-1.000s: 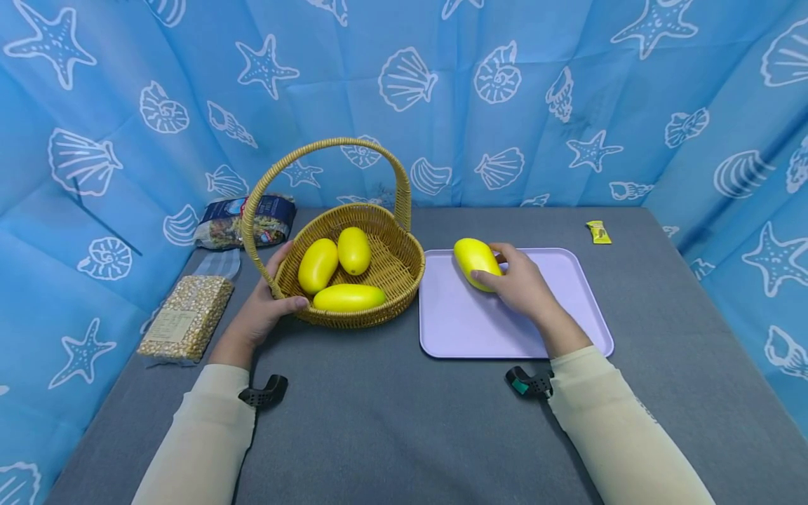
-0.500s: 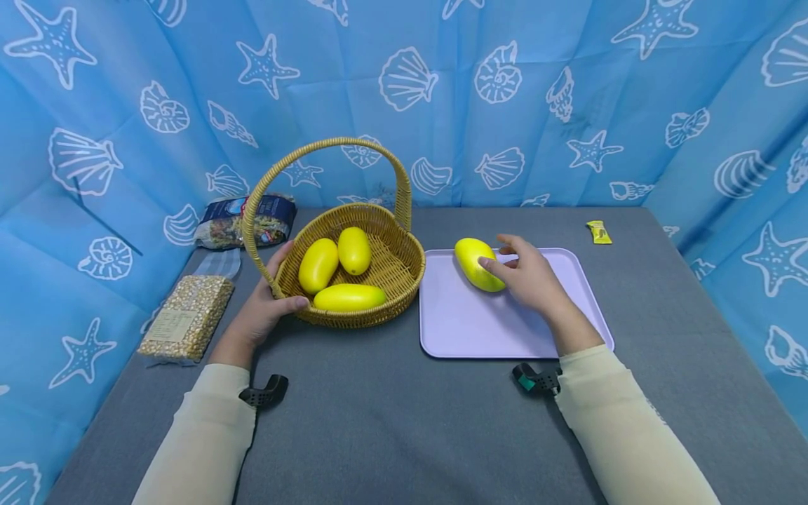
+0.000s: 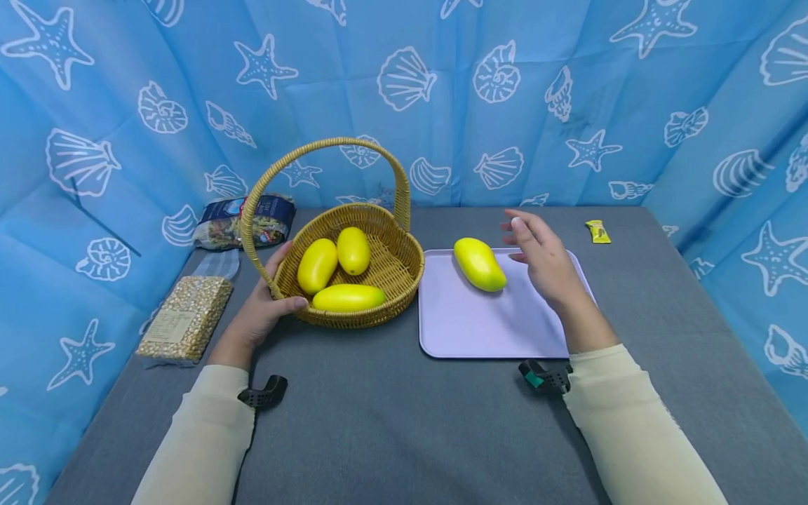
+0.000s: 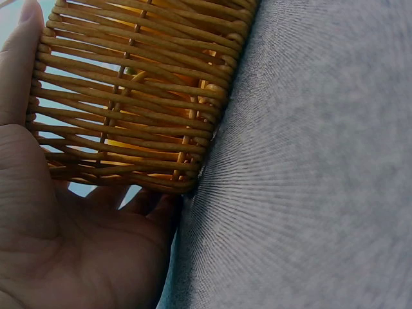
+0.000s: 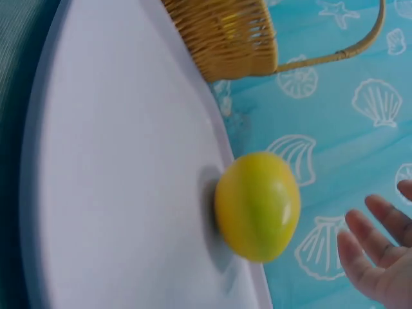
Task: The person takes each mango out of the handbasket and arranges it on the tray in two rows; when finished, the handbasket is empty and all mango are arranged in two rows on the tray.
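- Three yellow mangoes (image 3: 318, 266) show in the head view, lying in a wicker basket (image 3: 386, 273) just to the right of the left grip (image 3: 265, 312).
- Clamped on that basket, the left grip has its thumb on the near rim and its fingers around the outer left side, by the foot of the tall arched handle.
- Left of the left grip lies a bag of corn kernels (image 3: 186, 315); beyond it, a navy-labelled food packet (image 3: 255, 224).
- The right grip (image 3: 548, 263) has its fingers apart and holds nothing, raised over the right part of a lilac tray (image 3: 489, 330).
- A fourth mango (image 3: 480, 264) rests on the tray, near the right grip on its left side, not touching it.
- Farther out to the right of the right grip, a small yellow wrapped candy (image 3: 598, 231) sits on the grey cloth-covered worktop (image 3: 404, 421).
- Left wrist view: the woven wall stands against the palm of the left grip, thumb along the rim, fingertips hidden; yellow shows through the gaps.
- Right wrist view: the right grip's fingers are loosely spread, clear of the fourth mango, with the basket past it and a seashell curtain (image 5: 376, 103) behind.
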`<state>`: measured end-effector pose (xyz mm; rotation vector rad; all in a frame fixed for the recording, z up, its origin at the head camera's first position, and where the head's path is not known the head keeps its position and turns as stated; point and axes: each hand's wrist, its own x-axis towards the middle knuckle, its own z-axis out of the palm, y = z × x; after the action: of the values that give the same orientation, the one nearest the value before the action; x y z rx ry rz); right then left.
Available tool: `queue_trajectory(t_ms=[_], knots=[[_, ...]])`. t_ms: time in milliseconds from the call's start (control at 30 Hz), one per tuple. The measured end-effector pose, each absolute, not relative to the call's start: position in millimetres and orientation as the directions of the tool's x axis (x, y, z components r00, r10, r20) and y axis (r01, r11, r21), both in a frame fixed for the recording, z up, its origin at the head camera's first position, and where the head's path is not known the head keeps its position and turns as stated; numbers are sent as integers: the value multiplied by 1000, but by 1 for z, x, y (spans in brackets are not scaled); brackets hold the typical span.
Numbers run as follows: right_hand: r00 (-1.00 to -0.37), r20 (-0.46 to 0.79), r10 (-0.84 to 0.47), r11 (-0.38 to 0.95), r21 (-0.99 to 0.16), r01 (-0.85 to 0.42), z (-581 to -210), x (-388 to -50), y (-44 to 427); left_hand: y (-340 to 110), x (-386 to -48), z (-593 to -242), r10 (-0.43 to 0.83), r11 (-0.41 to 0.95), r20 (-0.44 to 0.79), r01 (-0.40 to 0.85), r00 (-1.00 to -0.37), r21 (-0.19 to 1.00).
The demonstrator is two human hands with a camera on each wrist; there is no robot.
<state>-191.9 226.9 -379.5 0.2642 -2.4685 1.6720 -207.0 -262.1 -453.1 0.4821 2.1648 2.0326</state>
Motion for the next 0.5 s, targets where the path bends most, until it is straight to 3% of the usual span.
queue_trajectory(t_ms=[367, 500], knots=[[-946, 278, -165, -23, -960, -279, -364, -179, 217, -263, -208, -455, 323, 29, 128, 145, -938, 989], [-932, 286, -224, -94, -958, -271, -362, -177, 208, -263, -208, -455, 324, 26, 131, 147, -937, 989]])
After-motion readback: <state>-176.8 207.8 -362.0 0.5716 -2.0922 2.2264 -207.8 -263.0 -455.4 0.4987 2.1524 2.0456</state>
